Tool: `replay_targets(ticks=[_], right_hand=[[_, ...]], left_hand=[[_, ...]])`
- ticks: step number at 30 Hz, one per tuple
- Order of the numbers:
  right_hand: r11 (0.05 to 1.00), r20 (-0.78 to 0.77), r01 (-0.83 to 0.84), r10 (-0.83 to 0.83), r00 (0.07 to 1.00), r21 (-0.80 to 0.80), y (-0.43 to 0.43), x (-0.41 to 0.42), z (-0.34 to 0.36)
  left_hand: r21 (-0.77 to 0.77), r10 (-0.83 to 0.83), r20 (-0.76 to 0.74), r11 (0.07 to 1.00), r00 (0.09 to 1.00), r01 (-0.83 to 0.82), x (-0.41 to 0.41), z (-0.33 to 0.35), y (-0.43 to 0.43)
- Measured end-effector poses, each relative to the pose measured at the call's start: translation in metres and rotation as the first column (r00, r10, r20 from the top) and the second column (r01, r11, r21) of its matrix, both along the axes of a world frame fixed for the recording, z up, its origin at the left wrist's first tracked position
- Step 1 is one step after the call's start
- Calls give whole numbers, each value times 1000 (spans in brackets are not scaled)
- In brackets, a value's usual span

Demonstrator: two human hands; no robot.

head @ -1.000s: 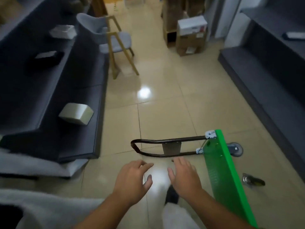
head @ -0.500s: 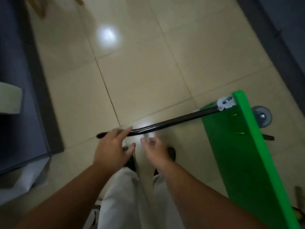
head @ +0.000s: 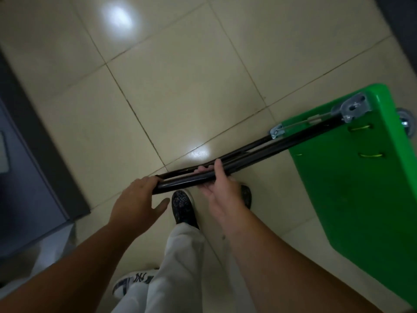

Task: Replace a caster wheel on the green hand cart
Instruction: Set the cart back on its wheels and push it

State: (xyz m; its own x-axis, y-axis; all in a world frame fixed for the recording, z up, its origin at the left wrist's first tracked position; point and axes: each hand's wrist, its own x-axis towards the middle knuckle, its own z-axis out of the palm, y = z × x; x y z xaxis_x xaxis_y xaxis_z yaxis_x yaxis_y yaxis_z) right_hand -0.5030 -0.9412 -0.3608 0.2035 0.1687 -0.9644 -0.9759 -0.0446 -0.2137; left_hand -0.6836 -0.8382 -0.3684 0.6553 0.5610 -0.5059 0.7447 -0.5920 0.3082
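Two grips on one black tubular handle (head: 182,180). Clamps the right grip (head: 222,188) round its paired tubes from below, thumb laid over the top, fingers curled up on the far side. Reaches the left grip (head: 135,199) to the handle's rounded end: fingers stretched against the bend, tips hidden behind the tube, thumb splayed beneath and off the metal, nothing clasped. Holds the handle aslant across the view, up and rightward to grey hinge brackets (head: 354,107) on the green hand cart (head: 349,188).

Right of the grips, the cart's green deck, tilted, filling that side and cut off by the right and lower borders; two yellowish slots in its face near the hinges. Past the deck's far edge, at the right border, part of a grey caster wheel (head: 408,120), half out of view.

Directly beneath the handle, the toe of a dark patterned shoe (head: 182,206) above a white trouser leg (head: 180,256).

Beyond the handle, a broad run of glossy beige floor tiles (head: 180,86) with a lamp's glare, open out to the top border. At left, hemming that room, the straight edge of dark grey furniture (head: 33,166), well apart from the handle's end; in the top right corner, another dark edge.
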Motion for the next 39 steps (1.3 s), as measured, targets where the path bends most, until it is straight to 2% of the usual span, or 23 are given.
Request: replay_targets(ticks=[4,6,11,13,15,17,18,23,27,31,35,37,38,39], right_hand=[[1000,96,-12,13,995,-14,-18,49,43],[999,139,34,-32,990,-13,-28,70,59],[994,252,94,-103,962,47,-60,109,81],[1000,308,-3,2,951,1,-79,101,88],[981,328,-163,188,926,-101,-104,71,92],[897,305,-404,442,844,-181,-124,25,86],[856,288,-494,516,807,-151,-128,1,85],[818,330,-576,542,773,8,-108,-48,93],[904,340,-426,387,857,45,-101,-44,116],[971,400,-198,237,885,-136,-119,-36,130],[977,406,-16,103,908,-211,-143,-9,158],[948,427,88,53,903,-305,-153,12,176],[923,436,131,44,899,-362,-158,24,185],[902,444,152,47,895,-403,-163,37,192]], left_hand=[[-83,-24,-39,996,999,21,48,48,7],[-112,-82,-63,991,995,74,80,70,0],[-165,-212,-10,964,977,207,148,123,-25],[-175,-222,0,960,975,219,175,140,-37],[-178,-225,4,959,974,223,203,156,-51],[-178,-222,-1,960,975,218,227,170,-63],[-175,-225,-8,960,974,220,238,176,-66],[-236,-190,-41,956,981,176,281,210,-92],[-387,-113,10,916,994,108,335,247,-133],[-564,-21,-7,825,1000,13,394,277,-180],[-645,-21,42,763,999,43,436,290,-212],[-667,-73,86,737,994,112,458,293,-226],[-611,-175,128,761,976,217,470,295,-231],[-475,-350,166,791,922,386,480,296,-234]])
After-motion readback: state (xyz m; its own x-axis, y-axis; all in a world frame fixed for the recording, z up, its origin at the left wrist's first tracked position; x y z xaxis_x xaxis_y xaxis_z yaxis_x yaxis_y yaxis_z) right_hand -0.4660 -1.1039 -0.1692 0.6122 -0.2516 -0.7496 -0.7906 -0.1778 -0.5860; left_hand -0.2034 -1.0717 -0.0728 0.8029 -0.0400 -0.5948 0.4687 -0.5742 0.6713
